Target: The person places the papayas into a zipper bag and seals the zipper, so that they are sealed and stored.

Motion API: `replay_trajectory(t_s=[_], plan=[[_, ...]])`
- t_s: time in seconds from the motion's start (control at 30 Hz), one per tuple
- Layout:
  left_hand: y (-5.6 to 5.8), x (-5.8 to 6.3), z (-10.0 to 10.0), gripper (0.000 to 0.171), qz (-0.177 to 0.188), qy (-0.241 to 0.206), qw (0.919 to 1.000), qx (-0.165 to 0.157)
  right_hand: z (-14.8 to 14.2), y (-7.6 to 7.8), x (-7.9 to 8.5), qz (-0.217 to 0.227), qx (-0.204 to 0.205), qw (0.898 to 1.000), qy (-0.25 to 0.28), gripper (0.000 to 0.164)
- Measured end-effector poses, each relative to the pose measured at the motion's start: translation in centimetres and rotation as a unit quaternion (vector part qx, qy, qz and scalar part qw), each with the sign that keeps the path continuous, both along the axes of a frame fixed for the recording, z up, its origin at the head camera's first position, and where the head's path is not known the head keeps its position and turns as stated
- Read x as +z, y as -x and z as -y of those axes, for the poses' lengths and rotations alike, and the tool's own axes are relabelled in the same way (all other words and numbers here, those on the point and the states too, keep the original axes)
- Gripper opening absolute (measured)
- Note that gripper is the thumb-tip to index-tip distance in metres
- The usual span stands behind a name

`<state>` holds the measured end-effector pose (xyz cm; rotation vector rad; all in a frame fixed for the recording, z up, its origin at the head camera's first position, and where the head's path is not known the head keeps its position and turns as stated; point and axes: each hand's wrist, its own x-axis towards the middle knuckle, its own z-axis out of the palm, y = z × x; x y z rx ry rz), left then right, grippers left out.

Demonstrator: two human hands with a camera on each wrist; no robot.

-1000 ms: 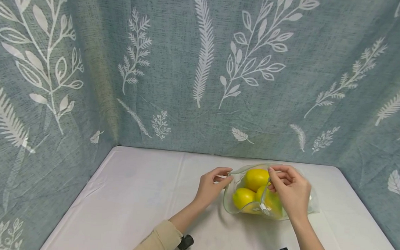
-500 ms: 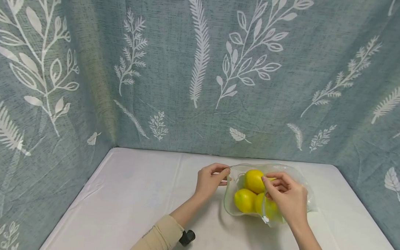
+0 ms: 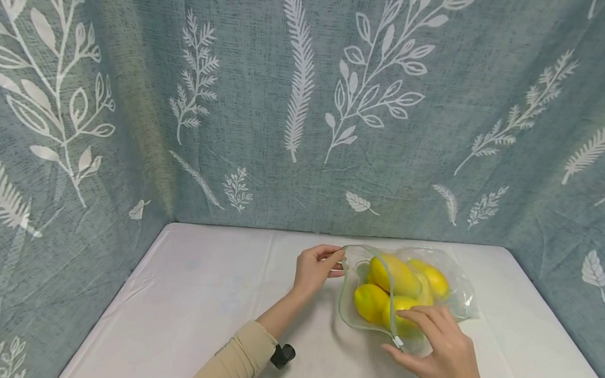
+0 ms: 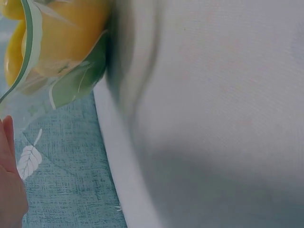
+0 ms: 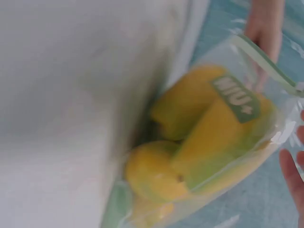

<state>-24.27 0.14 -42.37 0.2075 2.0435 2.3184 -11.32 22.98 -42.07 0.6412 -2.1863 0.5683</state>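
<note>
A clear zip bag with a pale green rim lies on the table, its mouth facing left. Several yellow fruits fill it; in the right wrist view these fruits look like mangoes, yellow with some green. My left hand pinches the far left corner of the bag's rim between thumb and fingers. A small white slider sits at the near end of the rim. My right hand is beside the slider with thumb and fingers spread apart, holding nothing.
The bag rests on a white-covered table, toward its right side. A blue-green curtain with white leaf prints stands behind the table and along both sides. A black wrist-camera piece shows by the left sleeve.
My right hand has let go of the bag's rim and moved down toward the slider, thumb and fingers spreading. The left hand keeps its corner, and more of the fruit is visible.
</note>
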Motion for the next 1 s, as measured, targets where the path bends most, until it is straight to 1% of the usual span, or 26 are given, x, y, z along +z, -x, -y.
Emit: replay_trajectory(t_s=[0.07, 0.17, 0.27, 0.4, 0.57, 0.67, 0.83, 0.9, 1.0], plan=[[0.4, -0.6, 0.0, 0.022, 0.002, -0.006, 1.0000, 0.003, -0.2, -0.4, -0.8, -0.049, 0.005, 0.998, -0.027, 0.055], [0.5, -0.5, 0.2, 0.022, 0.005, -0.007, 1.0000, 0.006, -0.4, -0.7, -1.6, -0.070, 0.016, 0.996, -0.050, 0.050], [0.7, -0.6, 0.5, 0.022, 0.008, -0.002, 1.0000, 0.005, -0.4, -0.7, -2.2, -0.076, 0.024, 0.995, -0.054, 0.045], [1.2, -0.9, 0.8, 0.022, 0.010, 0.017, 0.9998, 0.007, -0.1, -0.6, -2.6, -0.088, 0.030, 0.995, -0.048, 0.041], [2.1, -1.4, 1.7, 0.021, 0.020, 0.040, 0.9988, 0.019, 0.8, -0.8, -2.9, -0.088, 0.049, 0.994, -0.047, 0.039], [2.8, -1.6, 2.3, 0.021, 0.028, 0.054, 0.9977, 0.029, 1.4, -0.8, -2.8, -0.094, 0.077, 0.991, -0.048, 0.037], [3.9, -1.9, 3.1, 0.021, 0.046, 0.071, 0.9955, 0.044, 2.7, -0.6, -2.7, -0.124, 0.132, 0.982, -0.048, 0.033], [4.3, -2.0, 3.4, 0.021, 0.053, 0.075, 0.9947, 0.048, 3.2, -0.4, -2.8, -0.134, 0.147, 0.979, -0.047, 0.032], [4.7, -2.1, 3.6, 0.021, 0.059, 0.080, 0.9937, 0.052, 3.9, -0.2, -3.3, -0.134, 0.159, 0.977, -0.041, 0.031]])
